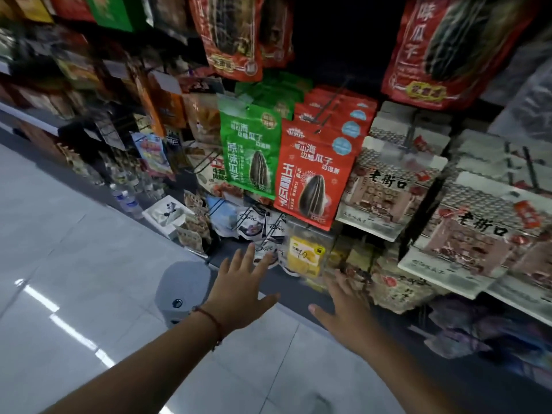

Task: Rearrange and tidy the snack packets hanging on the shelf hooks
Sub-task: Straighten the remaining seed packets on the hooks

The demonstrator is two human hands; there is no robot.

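Hands spread and empty: left hand point(242, 282) and right hand point(348, 306) reach low, fingers splayed, holding nothing. Just beyond the fingertips hang the yellow packet point(304, 256) and the Dove pouches point(263, 234), likely light, crinkly, slippery film; best pinched at the stiff top seam by the hook.

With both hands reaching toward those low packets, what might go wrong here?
1. The left hand and right hand are open and spread near the crowded Dove packets and yellow packet; a careless sweep might knock some off their hooks.
2. The red seed packets hang just above, so a rising arm could bump them.
3. The picture is dim and blurred, so hook tips are hard to see.
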